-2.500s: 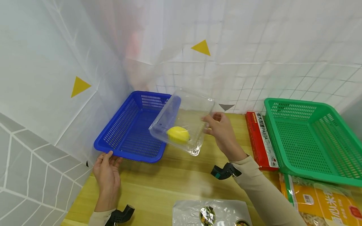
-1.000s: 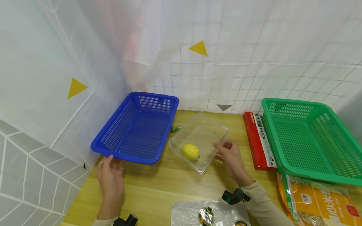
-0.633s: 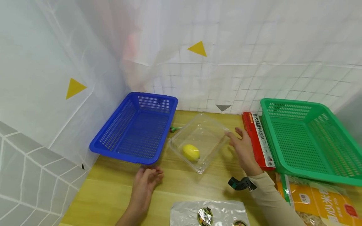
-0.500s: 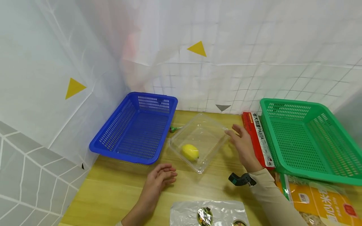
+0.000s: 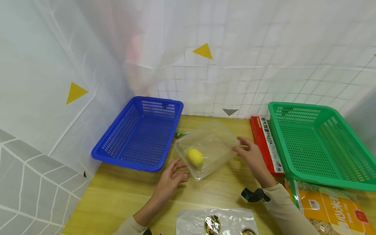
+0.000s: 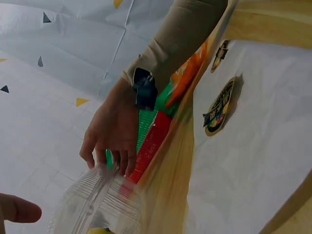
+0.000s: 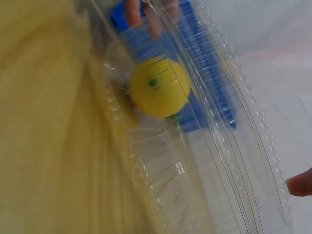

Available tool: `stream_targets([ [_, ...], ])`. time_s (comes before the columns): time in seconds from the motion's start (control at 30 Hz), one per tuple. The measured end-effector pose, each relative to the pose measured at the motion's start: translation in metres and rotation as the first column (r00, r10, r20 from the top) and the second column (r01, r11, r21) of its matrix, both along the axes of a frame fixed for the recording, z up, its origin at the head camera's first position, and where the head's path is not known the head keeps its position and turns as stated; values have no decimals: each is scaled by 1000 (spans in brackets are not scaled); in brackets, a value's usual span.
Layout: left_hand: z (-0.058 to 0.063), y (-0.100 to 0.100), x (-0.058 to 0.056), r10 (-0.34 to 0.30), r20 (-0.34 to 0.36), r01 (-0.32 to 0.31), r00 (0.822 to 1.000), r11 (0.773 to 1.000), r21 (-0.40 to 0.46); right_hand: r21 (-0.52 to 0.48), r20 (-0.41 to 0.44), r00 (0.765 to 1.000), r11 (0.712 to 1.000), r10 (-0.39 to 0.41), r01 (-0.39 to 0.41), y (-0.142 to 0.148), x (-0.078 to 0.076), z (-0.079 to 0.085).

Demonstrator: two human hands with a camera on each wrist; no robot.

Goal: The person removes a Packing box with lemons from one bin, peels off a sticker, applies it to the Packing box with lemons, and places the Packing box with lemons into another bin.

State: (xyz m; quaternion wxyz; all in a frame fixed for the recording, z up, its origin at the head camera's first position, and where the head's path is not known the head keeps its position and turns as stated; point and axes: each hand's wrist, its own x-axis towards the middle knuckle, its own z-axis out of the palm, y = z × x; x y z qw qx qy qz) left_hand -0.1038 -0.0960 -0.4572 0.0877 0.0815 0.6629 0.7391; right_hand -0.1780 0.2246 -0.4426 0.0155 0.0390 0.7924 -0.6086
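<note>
A clear plastic box point(image 5: 214, 143) stands turned slantwise over the wooden table, with a yellow lemon point(image 5: 195, 157) in its near left part. My right hand point(image 5: 254, 158) pinches the box's right-hand corner between thumb and fingers. At the near left side, my left hand point(image 5: 170, 179) has its fingers extended beside the box wall; whether they touch it, I cannot tell. The right wrist view shows the lemon point(image 7: 160, 87) through the clear wall, with left-hand fingers point(image 7: 146, 17) beyond. In the left wrist view, the left thumb point(image 6: 19, 208) is apart from the box.
A blue basket point(image 5: 123, 161) stands left, a green basket point(image 5: 289, 163) right. Beside the green one lie a red pasta box point(image 5: 264, 143) and an orange noodle bag point(image 5: 332, 209). A silvery bag point(image 5: 188, 222) lies in front. A small green thing point(image 5: 177, 134) sits behind.
My right hand set the box down, let its side go and took its right corner. My left hand left the blue basket and moved right to the box, which has turned slightly.
</note>
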Motion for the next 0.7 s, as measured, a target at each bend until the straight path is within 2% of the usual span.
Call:
stream_targets([
  [0.3,-4,-1,-6,29,-45,-28,999,999,18,119,30,1000,993,1,-5,5,31,-1],
  [0.57,-8,-3,-9,-1,-40,3,999,999,35,78,147,988,996,-55,44,3,59,-5],
  [0.63,-9,-4,-9,-10,-33,12,999,999,44,80,143,987,995,-69,58,3,64,-5],
  [0.7,-10,-4,-10,-7,-24,8,1000,999,45,142,111,990,988,-84,68,3,69,-2],
])
